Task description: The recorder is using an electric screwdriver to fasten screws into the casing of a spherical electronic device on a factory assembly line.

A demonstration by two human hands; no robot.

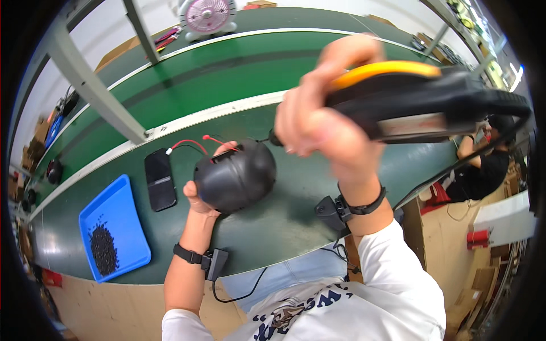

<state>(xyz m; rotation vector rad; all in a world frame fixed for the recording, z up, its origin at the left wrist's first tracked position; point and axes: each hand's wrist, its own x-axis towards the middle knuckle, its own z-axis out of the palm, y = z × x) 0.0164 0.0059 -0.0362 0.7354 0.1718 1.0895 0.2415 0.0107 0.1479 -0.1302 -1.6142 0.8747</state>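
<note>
My left hand [200, 204] grips a rounded black plastic housing [238, 177] above the green table, thumb on its near left side and fingertips over the far edge. Red and black wires [190, 142] trail from the housing's far side, a small white connector at their end. In my raised right hand [333, 122], fingers wrapped round its front, is a black and orange electric screwdriver [409, 108]. Its thin bit points left and reaches the housing's upper right side; whether it sits in a screw is too small to tell. Motion slightly blurs the right hand.
On the left lies a blue tray [133, 236] holding a heap of small black screws [103, 250]. Between tray and housing is a black phone [160, 181]. The screwdriver's cable [455, 165] hangs at right. Beyond a white rail runs a green belt [239, 71]; a co-worker [483, 170] sits right.
</note>
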